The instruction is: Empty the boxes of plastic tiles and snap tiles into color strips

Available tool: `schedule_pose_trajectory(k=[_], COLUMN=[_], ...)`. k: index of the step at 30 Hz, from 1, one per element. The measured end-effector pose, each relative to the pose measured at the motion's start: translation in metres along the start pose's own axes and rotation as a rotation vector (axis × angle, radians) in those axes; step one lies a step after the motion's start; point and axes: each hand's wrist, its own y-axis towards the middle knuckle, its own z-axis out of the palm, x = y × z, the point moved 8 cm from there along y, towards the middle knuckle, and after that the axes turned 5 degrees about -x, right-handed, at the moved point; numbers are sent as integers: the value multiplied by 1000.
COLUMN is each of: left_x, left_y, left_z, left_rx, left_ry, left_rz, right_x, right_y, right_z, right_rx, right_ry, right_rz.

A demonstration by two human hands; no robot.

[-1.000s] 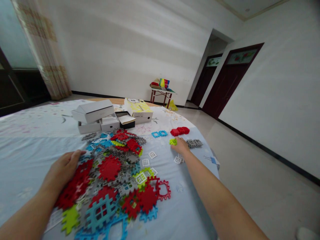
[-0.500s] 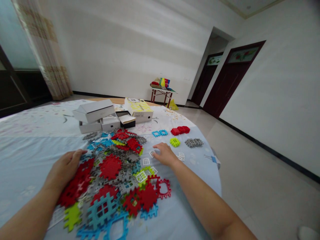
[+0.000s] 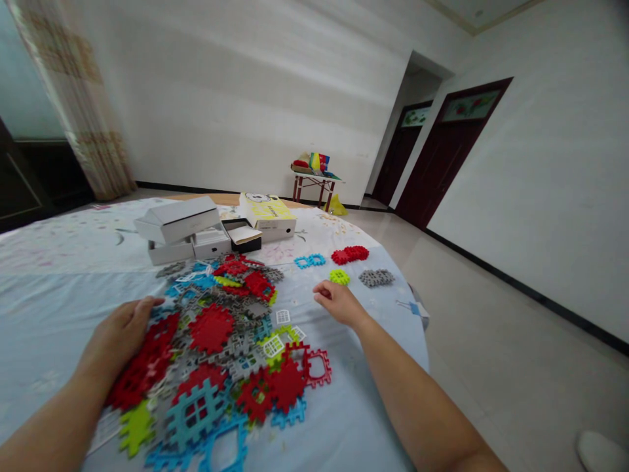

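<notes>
A heap of flat toothed plastic pieces, red, grey, blue and green, covers the table; a round red piece (image 3: 211,328) lies on top. My left hand (image 3: 120,331) rests against the heap's left edge, by red pieces (image 3: 152,360), its fingers together; whether it grips anything is hidden. My right hand (image 3: 339,303) is right of the heap, its fingers curled in, and what they hold, if anything, cannot be made out. Just beyond it are a green piece (image 3: 339,276), a grey row (image 3: 377,278), a red row (image 3: 350,254) and two blue frames (image 3: 309,261). A white window piece (image 3: 283,317) lies left of it.
White boxes (image 3: 179,219), an open black box (image 3: 242,236) and a yellow-and-white box (image 3: 268,216) stand at the back of the table. A clip (image 3: 413,308) sits at the cloth's right edge. Farther off is a small side table (image 3: 317,177).
My right hand has moved slightly right and its fingers have curled in. Small white pieces near it no longer show. The whole view has shifted a little; my left hand stays by the heap.
</notes>
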Motion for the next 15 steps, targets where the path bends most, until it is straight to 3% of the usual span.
schedule_pose_trajectory(k=[4,7,11,15], left_x=[0,-1,-5,-13], left_y=[0,-1,-4,-8], left_z=[0,-1,-6,-12], left_rx=[0,-4,-29,-63], left_ry=[12,20,41,39], left_rz=[-16,-32,-26,5], right_x=[-16,-12,8,32], right_y=[-16,-26,-33,-41], right_z=[-27,-34,-16,13], right_rx=[-14,-70,-56,152], right_ry=[-41,-128,-86,63], right_rz=[58,18,-75,-142])
